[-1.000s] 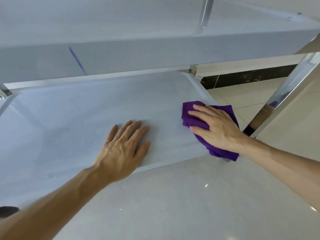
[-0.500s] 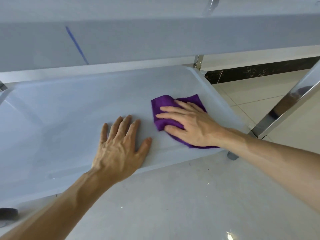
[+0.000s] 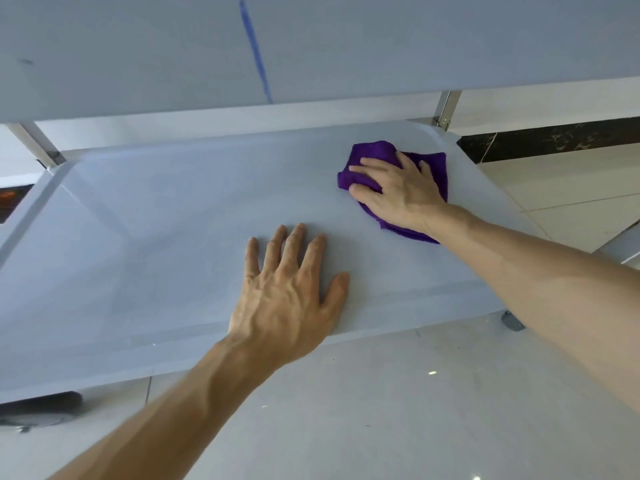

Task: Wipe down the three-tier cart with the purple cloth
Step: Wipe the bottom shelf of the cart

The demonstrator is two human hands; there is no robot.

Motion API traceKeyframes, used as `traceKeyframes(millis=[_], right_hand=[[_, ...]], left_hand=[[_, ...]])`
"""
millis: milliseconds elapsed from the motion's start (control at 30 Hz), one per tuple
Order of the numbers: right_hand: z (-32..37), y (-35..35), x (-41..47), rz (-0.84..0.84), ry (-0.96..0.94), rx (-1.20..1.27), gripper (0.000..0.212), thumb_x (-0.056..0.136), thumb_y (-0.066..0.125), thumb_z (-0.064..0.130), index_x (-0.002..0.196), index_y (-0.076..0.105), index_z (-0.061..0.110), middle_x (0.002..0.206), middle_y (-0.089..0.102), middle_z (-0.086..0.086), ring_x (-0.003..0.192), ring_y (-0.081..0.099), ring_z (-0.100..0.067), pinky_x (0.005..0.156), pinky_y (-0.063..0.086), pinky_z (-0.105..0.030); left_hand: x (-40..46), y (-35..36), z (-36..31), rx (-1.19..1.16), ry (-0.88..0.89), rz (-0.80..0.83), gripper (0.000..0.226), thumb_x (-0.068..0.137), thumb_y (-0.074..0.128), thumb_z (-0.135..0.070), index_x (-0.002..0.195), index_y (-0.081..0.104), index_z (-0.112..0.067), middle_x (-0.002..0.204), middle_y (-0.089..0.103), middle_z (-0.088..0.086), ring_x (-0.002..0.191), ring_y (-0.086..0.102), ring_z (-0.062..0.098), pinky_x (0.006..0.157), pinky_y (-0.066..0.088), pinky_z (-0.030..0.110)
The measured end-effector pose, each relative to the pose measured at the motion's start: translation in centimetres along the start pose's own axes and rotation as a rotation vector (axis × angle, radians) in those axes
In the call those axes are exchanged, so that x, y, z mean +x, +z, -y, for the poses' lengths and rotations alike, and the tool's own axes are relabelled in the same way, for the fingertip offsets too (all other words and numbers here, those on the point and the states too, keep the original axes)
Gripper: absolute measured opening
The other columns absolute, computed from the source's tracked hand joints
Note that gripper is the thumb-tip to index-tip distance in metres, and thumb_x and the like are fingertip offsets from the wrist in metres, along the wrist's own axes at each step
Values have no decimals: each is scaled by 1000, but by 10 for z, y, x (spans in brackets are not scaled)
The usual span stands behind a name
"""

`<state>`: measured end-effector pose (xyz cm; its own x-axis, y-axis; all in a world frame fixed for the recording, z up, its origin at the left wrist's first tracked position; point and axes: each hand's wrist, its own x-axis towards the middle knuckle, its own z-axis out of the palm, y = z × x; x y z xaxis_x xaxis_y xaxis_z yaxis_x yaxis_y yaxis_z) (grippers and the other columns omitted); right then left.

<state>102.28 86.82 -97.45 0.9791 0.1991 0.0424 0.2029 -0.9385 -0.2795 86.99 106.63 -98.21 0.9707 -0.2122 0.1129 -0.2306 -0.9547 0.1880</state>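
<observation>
In the head view, the right hand (image 3: pixel 398 192) presses the bunched purple cloth (image 3: pixel 433 168) flat against the lower shelf (image 3: pixel 173 220) of the cart, near its far right corner; the grip is loose, fingers spread over the cloth. The left hand (image 3: pixel 287 292) lies open, palm down, on the shelf's near edge, holding nothing. Another shelf (image 3: pixel 138 53) above bears a blue streak (image 3: pixel 256 60).

2 bare forearms, left hand (image 3: pixel 289 296), right hand (image 3: pixel 398 190), no sleeves

Purple cloth (image 3: pixel 433 168) mostly under right hand (image 3: pixel 398 192); upper shelf (image 3: pixel 138 57) cropped above.
</observation>
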Motion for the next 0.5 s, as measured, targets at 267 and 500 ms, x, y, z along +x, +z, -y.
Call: traceKeyframes(millis=[267, 500], right_hand=[[-51, -22, -8, -86, -220, 3, 41, 95, 46, 49, 134, 53, 42, 151, 42, 15, 144, 31, -18, 118, 23, -41], [-57, -19, 59, -148, 286, -49, 46, 91, 30, 63, 115, 54, 32, 134, 54, -7, 132, 39, -36, 113, 16, -59]], left_hand=[[-2, 1, 1, 13, 4, 12, 76, 89, 8, -64, 151, 25, -25, 162, 19, 4, 151, 6, 23, 121, 3, 52], [-1, 1, -3, 29, 10, 30, 77, 89, 3, -62, 154, 19, -22, 164, 13, 6, 152, 1, 24, 121, -1, 53]])
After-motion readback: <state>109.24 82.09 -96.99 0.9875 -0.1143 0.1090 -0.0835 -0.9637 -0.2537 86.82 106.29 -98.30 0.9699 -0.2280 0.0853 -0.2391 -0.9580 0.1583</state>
